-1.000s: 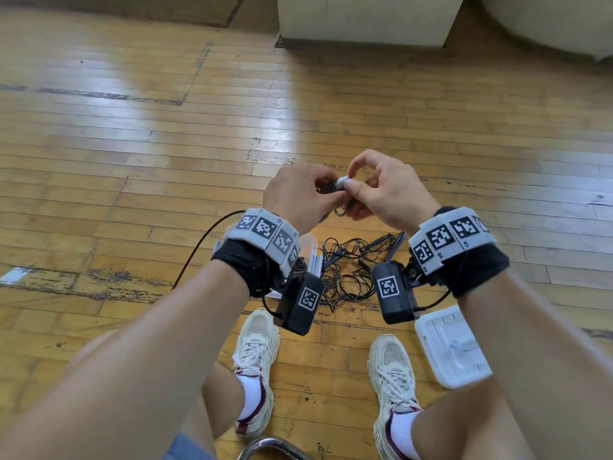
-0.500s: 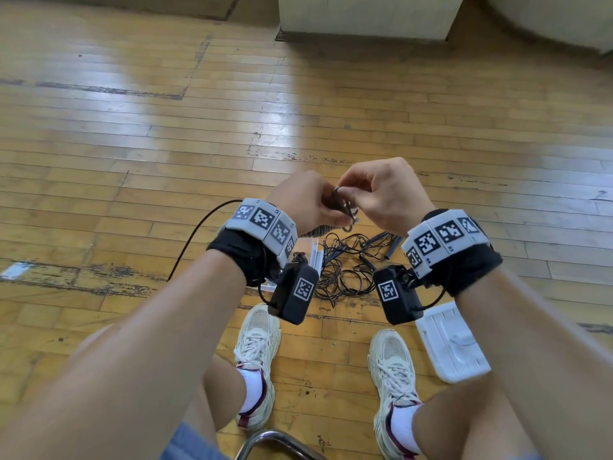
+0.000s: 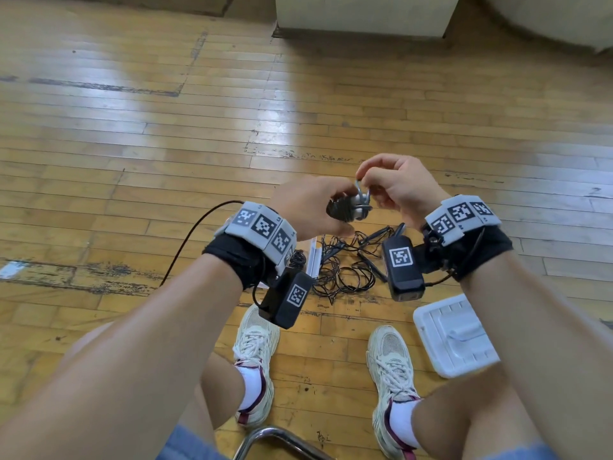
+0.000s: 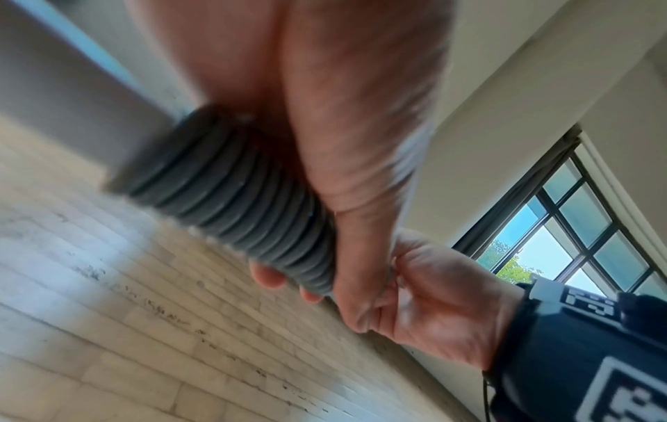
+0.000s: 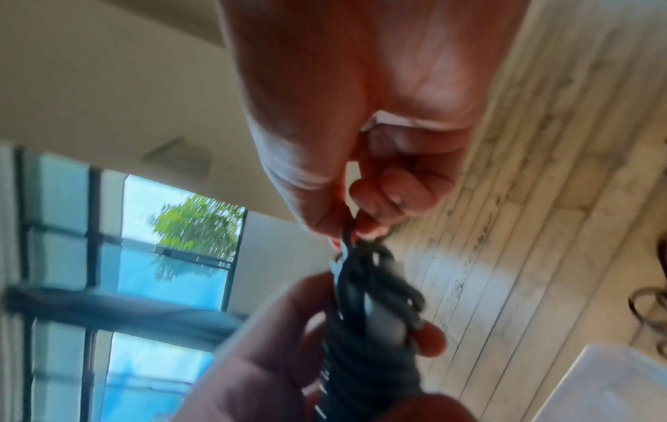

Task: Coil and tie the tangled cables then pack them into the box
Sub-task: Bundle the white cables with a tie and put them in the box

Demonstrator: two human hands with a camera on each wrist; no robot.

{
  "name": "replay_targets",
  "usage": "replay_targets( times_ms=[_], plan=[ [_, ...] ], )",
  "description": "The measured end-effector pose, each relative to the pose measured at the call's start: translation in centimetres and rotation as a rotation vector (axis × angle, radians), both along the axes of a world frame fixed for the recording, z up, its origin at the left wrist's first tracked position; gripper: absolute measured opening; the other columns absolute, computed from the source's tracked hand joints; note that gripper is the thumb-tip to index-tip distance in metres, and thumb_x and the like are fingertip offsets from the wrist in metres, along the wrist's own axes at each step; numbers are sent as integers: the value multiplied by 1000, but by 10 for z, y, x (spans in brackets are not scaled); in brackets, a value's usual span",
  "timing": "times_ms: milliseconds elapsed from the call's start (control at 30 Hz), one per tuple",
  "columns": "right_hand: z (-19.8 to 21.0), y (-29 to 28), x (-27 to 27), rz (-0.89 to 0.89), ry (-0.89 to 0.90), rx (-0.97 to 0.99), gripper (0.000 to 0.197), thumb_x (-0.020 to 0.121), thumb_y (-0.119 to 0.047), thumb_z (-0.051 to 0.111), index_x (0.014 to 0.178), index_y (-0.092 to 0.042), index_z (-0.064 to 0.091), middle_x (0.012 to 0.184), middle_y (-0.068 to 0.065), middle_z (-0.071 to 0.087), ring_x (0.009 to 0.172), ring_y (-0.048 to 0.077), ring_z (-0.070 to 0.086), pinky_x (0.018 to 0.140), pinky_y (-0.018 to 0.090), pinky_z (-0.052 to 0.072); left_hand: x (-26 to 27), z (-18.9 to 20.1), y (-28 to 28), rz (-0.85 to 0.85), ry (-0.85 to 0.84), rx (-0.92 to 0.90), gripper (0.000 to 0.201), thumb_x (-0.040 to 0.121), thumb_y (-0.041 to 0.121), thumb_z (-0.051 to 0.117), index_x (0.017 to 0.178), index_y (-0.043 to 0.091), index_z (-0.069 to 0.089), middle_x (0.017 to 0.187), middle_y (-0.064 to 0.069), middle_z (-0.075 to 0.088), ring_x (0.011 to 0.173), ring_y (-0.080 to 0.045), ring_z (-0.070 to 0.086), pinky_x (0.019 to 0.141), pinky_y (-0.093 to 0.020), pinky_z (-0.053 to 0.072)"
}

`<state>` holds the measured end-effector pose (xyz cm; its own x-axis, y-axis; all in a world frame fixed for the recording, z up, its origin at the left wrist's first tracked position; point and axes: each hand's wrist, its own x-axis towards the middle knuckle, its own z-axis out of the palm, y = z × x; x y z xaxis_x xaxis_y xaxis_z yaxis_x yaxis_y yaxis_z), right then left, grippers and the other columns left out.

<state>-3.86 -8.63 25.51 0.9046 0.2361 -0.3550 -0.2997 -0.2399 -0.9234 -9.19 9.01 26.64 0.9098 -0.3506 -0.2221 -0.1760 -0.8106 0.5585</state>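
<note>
Glossy plank floor (image 3: 132,161); hands pinch ribbed coil (image 4: 231,197)

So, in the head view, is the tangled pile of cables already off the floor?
No, the tangled pile lies on the floor between the wrists, while both hands hold only one coiled cable above it.

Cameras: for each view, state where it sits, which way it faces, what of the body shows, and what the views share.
Head: looks forward and down at the left hand, right hand, forearms, legs, shoes, cables and lid on the floor.
Left wrist: faces along the palm at the coil; the right hand shows.
Right wrist: faces along the palm at its fingers pinching the coil's end; the left hand shows.
Shared: coil, both hands, floor.
</note>
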Motion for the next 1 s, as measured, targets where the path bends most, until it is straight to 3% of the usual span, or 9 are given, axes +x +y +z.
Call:
replay_targets(
  times_ms=[167, 300, 367, 433, 533, 667, 733, 867, 1000],
  plan=[
    [5, -1, 0, 16, 125, 108, 15, 94, 1, 56, 90, -4, 70, 76, 5, 63, 57, 10, 52, 52, 19, 48, 2, -7, 5, 14, 71, -8, 34, 91, 36, 68, 122, 40, 54, 104, 14, 63, 97, -15, 60, 89, -41, 51],
    [7, -2, 1, 10, 147, 177, 24, 101, -3, 44, 102, -1, 68, 92, 12, 68, 77, 17, 60, 68, 25, 56, 3, -5, 1, 118, 155, -176, 45, 101, 35, 53, 140, 28, 31, 108, -4, 64, 85, -19, 62, 77, -40, 56],
    [8, 0, 0, 38, 154, 192, 25, 101, -2, 42, 109, 2, 65, 95, 14, 67, 80, 20, 59, 70, 26, 56, 4, -3, -1, 169, 201, -381, 43, 102, 27, 50, 138, 29, 27, 101, -9, 62, 78, -21, 57, 73, -42, 56],
    [7, 1, -1, 77, 136, 204, 20, 100, -5, 49, 113, 2, 63, 93, 13, 67, 78, 20, 60, 68, 26, 56, 5, -2, -2, 179, 177, -515, 40, 102, 28, 51, 138, 30, 34, 90, -7, 59, 73, -20, 53, 68, -37, 51],
    [4, 1, -2, 148, 4, 123, 17, 99, -14, 56, 108, -1, 64, 90, 9, 66, 75, 16, 61, 70, 27, 57, 6, -1, -2, 252, 129, -646, 35, 100, 38, 55, 131, 23, 51, 75, -6, 57, 63, -21, 53, 57, -34, 48],
    [1, 4, -3, 205, -205, 6, 25, 100, -14, 56, 111, 7, 62, 97, 20, 68, 82, 22, 66, 79, 31, 59, 7, -1, -3, 327, 70, -717, 24, 103, 34, 50, 119, 17, 59, 72, -10, 59, 51, -15, 55, 44, -26, 46],
    [1, 5, -3, 215, -248, -21, 21, 101, -13, 55, 109, 5, 63, 94, 18, 69, 81, 23, 67, 78, 33, 59, 7, 0, -5, 359, 87, -767, 21, 106, 28, 45, 116, 17, 59, 71, -9, 59, 50, -15, 55, 42, -26, 44],
    [4, 3, -3, 238, -290, -100, 14, 101, -8, 54, 106, -6, 66, 81, 9, 68, 69, 17, 62, 67, 27, 55, 5, -3, -8, 397, 164, -874, 25, 106, 29, 41, 126, 22, 54, 77, -18, 58, 58, -26, 54, 49, -29, 44],
    [8, 0, -2, 322, -292, -236, 16, 100, -9, 57, 106, -9, 71, 81, 10, 69, 70, 16, 58, 66, 29, 52, 3, 1, -13, 482, 203, -956, 22, 104, 27, 40, 107, 9, 53, 77, -20, 59, 55, -25, 53, 48, -30, 41]
  ],
)
